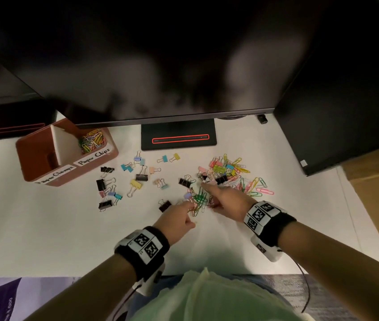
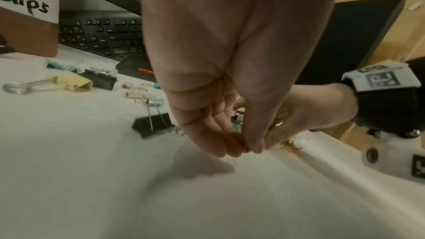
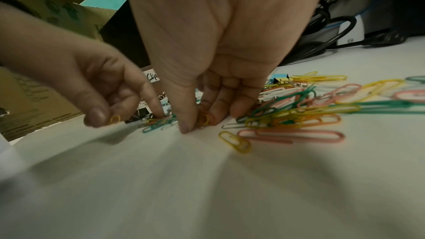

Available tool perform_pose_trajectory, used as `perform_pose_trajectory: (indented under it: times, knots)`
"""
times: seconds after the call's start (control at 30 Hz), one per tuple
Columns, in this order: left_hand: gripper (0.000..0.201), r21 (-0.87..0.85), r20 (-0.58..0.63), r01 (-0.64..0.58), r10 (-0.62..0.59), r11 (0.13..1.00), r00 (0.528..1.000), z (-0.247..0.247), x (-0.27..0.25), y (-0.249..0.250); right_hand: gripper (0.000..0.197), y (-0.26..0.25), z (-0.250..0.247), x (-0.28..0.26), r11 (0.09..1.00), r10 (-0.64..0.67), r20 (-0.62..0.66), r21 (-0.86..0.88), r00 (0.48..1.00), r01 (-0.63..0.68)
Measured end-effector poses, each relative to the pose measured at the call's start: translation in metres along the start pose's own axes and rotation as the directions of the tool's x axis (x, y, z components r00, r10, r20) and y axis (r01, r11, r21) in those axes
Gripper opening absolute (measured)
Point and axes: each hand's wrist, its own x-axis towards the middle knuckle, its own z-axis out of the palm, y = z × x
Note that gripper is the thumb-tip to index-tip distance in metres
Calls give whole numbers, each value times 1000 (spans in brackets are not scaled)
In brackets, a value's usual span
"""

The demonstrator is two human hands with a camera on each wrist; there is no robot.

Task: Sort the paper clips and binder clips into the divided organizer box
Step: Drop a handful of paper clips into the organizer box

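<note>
A brown organizer box (image 1: pixel 37 154) stands at the back left, labelled "Paper Clamps" and "Paper Clips"; its right compartment holds coloured paper clips (image 1: pixel 92 140). Binder clips (image 1: pixel 141 177) in black and pastel colours lie scattered over the middle of the white table. A big pile of paper clips (image 1: pixel 237 174) lies to the right, and a small green bunch (image 1: pixel 199 199) sits between my hands. My left hand (image 1: pixel 189 213) pinches a small yellow-orange paper clip (image 3: pixel 115 119) between thumb and finger. My right hand (image 3: pixel 202 121) bears down on the table, thumb and curled fingers closed round several small orange paper clips (image 3: pixel 205 118).
A monitor overhangs the back of the table, with its black stand base (image 1: pixel 178 137) behind the clips. A dark computer case (image 1: pixel 346 112) and a cardboard box (image 1: pixel 376 193) close off the right side. A black keyboard (image 2: pixel 103 35) lies behind the organizer. The table's front edge (image 1: pixel 68 275) runs by my lap.
</note>
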Motion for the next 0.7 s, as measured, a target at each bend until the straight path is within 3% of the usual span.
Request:
perform_pose_trajectory:
  times: [0.17, 0.33, 0.53, 0.7]
  knots:
    - [61, 13, -144, 72, -69, 997, 987, -2, 4, -21, 77, 12, -2, 2, 999, 45, -43, -18, 998, -46]
    - [33, 0, -208, 22, -21, 1000, 978, -1, 2, -27, 60, 6, -5, 3, 999, -36, -26, -32, 999, 36]
    - [34, 71, -235, -26, 42, 997, 971, 13, 14, -12, 36, -3, -4, 20, 996, -73, -22, -60, 997, 72]
    - [12, 190, -301, -82, 137, 978, 944, 9, 27, -11, 24, -8, -7, 27, 996, -40, -32, -77, 999, 38]
